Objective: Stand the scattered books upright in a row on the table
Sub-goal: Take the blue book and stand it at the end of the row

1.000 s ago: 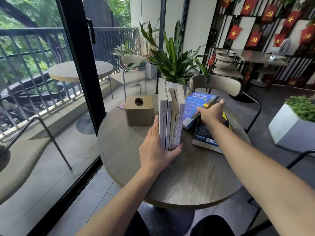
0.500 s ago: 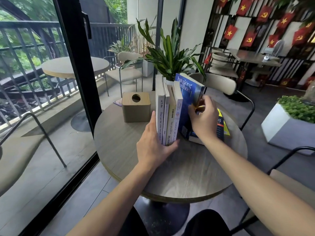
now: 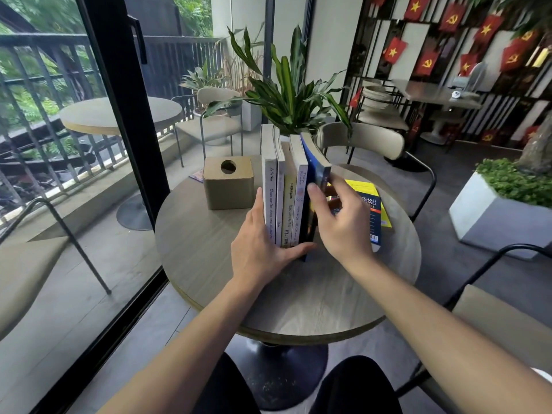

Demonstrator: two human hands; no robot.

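Note:
Several pale-spined books (image 3: 283, 189) stand upright in a row near the middle of the round wooden table (image 3: 209, 264). My left hand (image 3: 263, 243) lies flat against the row's left side, thumb curled under the near ends. A blue book (image 3: 313, 168) stands at the row's right end, leaning slightly, with my right hand (image 3: 343, 222) gripping its near edge. To the right, two books lie flat in a stack (image 3: 373, 210), a dark blue one over a yellow one, partly hidden by my right hand.
A tan tissue box (image 3: 228, 183) sits left of the row. A potted plant (image 3: 292, 94) rises behind the books. Chairs stand at the far side (image 3: 364, 138) and near right (image 3: 493, 318). A white planter (image 3: 490, 213) is on the floor at right; a glass door frame (image 3: 119, 100) at left.
My right hand lifted the blue book off the flat stack, turned it upright and pressed it against the row's right end. My left hand stayed on the row.

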